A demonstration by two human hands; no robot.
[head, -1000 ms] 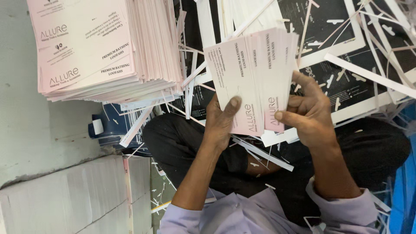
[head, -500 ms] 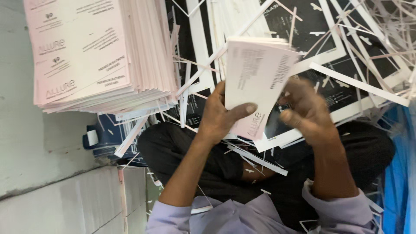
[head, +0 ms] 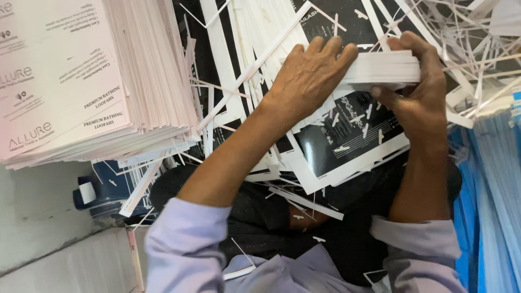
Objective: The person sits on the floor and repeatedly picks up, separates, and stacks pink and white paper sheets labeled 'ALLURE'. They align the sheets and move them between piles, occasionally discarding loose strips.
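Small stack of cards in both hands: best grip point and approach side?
Grip the stack of cards across its thickness at its two short ends, one hand coming in from each side. It lies flat, edge-on to the camera, so the ends are the free faces. The left hand already covers one end from above; the right hand wraps the other, thumb under. Probably a firm pinch would keep the loose cards from fanning.

floor: pale concrete floor [head: 38, 217], mostly buried
on it: tall pink card stack [head: 81, 81]
beside the stack: black printed sheets [head: 336, 135], white paper strips [head: 467, 32] everywhere
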